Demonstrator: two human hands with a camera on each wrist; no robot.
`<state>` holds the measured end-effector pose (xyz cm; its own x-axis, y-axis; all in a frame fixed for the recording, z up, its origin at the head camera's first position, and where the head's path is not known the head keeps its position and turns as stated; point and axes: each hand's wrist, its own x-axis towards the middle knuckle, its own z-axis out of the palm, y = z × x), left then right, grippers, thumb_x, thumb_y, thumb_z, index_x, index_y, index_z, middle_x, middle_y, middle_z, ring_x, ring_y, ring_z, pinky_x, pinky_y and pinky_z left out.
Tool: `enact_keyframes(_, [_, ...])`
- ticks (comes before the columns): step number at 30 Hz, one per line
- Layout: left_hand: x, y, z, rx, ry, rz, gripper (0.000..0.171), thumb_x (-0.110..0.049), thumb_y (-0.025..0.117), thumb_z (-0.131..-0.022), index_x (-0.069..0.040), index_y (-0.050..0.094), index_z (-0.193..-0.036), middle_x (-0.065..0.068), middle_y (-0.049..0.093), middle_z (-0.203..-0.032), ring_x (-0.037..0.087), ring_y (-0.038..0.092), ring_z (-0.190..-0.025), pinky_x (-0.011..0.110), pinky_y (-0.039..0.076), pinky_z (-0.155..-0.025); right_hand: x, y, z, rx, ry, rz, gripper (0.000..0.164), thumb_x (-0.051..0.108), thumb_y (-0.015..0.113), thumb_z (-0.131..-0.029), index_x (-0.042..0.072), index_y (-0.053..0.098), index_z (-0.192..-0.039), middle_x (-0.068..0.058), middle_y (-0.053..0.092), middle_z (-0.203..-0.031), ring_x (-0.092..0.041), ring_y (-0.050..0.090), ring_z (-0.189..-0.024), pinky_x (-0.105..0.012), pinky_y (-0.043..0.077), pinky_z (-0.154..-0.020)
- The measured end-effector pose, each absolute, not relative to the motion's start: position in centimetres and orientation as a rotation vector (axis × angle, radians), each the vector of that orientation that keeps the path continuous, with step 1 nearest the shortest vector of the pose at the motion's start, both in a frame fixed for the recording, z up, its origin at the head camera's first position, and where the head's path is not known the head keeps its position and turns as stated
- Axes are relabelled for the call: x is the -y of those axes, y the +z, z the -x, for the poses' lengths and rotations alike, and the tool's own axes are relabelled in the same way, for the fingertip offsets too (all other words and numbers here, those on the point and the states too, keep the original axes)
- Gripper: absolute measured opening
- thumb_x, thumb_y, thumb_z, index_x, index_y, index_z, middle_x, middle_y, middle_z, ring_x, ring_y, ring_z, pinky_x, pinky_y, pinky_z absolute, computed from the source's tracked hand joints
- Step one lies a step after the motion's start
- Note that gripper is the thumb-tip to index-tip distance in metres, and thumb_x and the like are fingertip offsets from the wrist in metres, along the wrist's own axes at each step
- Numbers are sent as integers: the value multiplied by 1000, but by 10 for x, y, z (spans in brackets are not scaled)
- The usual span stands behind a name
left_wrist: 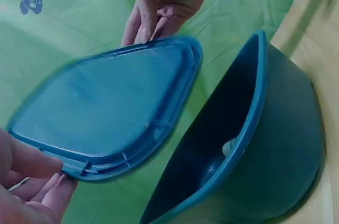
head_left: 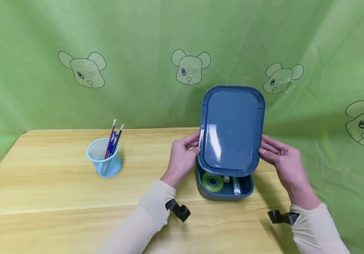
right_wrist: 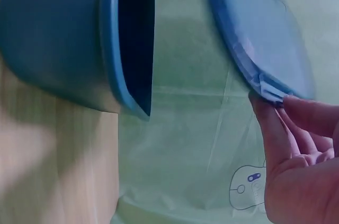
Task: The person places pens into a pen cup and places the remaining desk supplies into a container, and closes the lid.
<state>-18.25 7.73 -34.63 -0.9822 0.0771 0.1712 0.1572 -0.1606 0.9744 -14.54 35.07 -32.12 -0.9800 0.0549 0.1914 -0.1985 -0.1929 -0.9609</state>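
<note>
A dark blue plastic lid (head_left: 232, 127) is held up and tilted over a matching blue box (head_left: 223, 194), its ribbed underside towards the head camera. My left hand (head_left: 183, 155) pinches the lid's left edge between thumb and fingers. On the opposite edge, my right hand (head_left: 285, 160) grips it the same way. Below the lid's lower end, the box's front part shows a green tape roll (head_left: 213, 182) and a white and green tube (head_left: 236, 186). Another small white item (head_left: 226, 179) is partly covered. In the left wrist view, lid and box rim stand apart.
A light blue pen cup (head_left: 105, 162) with several pens and pencils stands left of the box on the wooden table (head_left: 58, 197). A green curtain (head_left: 143, 70) with printed bear heads hangs behind the table and along its right side.
</note>
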Motion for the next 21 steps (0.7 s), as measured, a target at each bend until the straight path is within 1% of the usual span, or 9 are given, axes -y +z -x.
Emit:
enact_keyframes(3, [-77,-345,184,1972,-2288,321,45,18,59,-85,0,64,-126,12,68,-117,17,67,-102,23,53,-85,-345,-318,146,1871,2231,-182,40,-18,63,-87,2,68,-121,-6,72,-107,-16,70,-95,-28,53,-83])
enact_keyframes(5, [-77,-345,183,1953,-2221,346,45,19,60,-85,-2,65,-125,11,68,-116,15,67,-101,22,54,-84,-342,-315,145,1843,2216,-216,35,-16,62,-88,-2,68,-120,-7,72,-107,-17,70,-95,-29,53,-83])
enact_keyframes(7, [-77,-346,182,1922,-2122,374,44,19,61,-85,-2,66,-123,11,67,-116,15,67,-102,22,54,-83,-340,-313,144,1808,2237,-279,29,-13,59,-92,-4,67,-119,-10,72,-108,-20,70,-96,-32,53,-84])
enact_keyframes(9, [-78,-346,181,1892,-2004,393,40,17,64,-85,-3,68,-119,10,68,-115,15,66,-102,21,54,-82,-340,-311,144,1739,2305,-368,24,-7,53,-97,-9,65,-119,-16,70,-110,-24,69,-99,-35,52,-86])
enact_keyframes(11, [-79,-347,179,1855,-1933,413,36,15,65,-85,-3,70,-115,11,68,-112,15,67,-102,21,54,-81,-340,-311,143,1650,2384,-442,26,-1,48,-102,-13,64,-117,-22,69,-110,-28,68,-101,-38,52,-87])
enact_keyframes(14, [-82,-349,178,1779,-1980,449,30,11,66,-86,-1,71,-113,12,69,-111,15,66,-103,23,54,-83,-340,-313,143,1492,2464,-487,35,8,42,-106,-18,64,-109,-27,68,-106,-33,67,-101,-41,53,-87])
enact_keyframes(17, [-86,-352,178,1708,-2085,511,26,5,63,-91,2,68,-116,12,65,-120,16,62,-113,25,51,-89,-339,-316,145,1333,2521,-504,36,9,41,-106,-19,64,-102,-31,66,-106,-36,66,-104,-43,50,-92])
enact_keyframes(19, [-87,-355,178,1689,-2099,555,25,-3,59,-96,4,64,-120,12,60,-128,18,56,-120,27,48,-94,-339,-318,146,1281,2539,-523,37,8,40,-106,-20,63,-107,-32,64,-112,-36,62,-110,-43,47,-96])
enact_keyframes(21, [-88,-357,177,1696,-2065,584,28,-9,53,-101,6,61,-124,13,54,-134,20,51,-126,27,44,-99,-338,-319,147,1258,2584,-541,34,6,40,-106,-20,60,-115,-32,60,-119,-36,58,-117,-42,42,-100])
